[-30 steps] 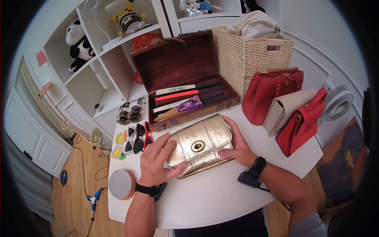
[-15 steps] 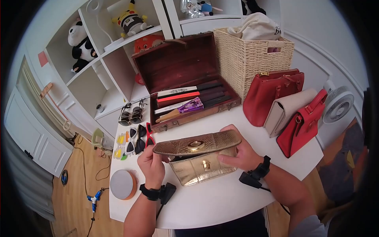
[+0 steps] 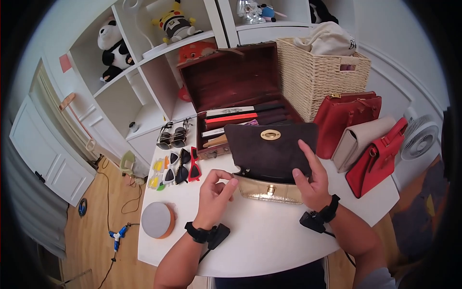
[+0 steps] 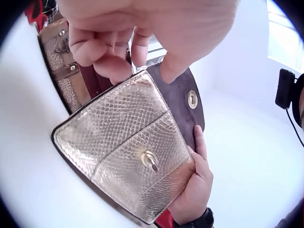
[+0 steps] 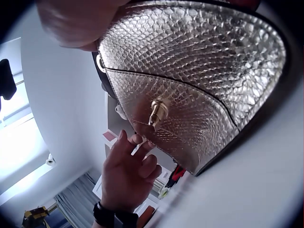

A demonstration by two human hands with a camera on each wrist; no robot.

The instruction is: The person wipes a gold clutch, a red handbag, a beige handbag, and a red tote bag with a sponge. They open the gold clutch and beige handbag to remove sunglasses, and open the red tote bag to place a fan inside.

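Observation:
A gold snakeskin clutch bag (image 3: 269, 192) lies on the white table (image 3: 260, 241), with its flap (image 3: 269, 149) raised to show the dark brown lining and gold clasp. My left hand (image 3: 230, 179) is at the bag's left top corner. Its fingers are curled and pinch the rim there, as the left wrist view shows (image 4: 133, 61). My right hand (image 3: 308, 168) is at the bag's right end, with straight fingers pressing the flap back. The gold front (image 4: 123, 142) and its turn lock face me. The right wrist view shows the bag (image 5: 190, 71) close up and the left hand (image 5: 128, 175) beyond it.
An open wooden case (image 3: 226, 82) with folded fans stands behind the bag, next to a wicker basket (image 3: 322, 72). Two red bags (image 3: 346, 115) (image 3: 375, 159) and a beige one (image 3: 358, 137) stand to the right. Sunglasses (image 3: 175, 166) and a round grey-topped disc (image 3: 156, 219) lie to the left.
The flap, closed a second ago, has been swung fully up. The left hand has dropped from the flap's edge to the bag's left corner. The right hand's fingers have moved onto the lining.

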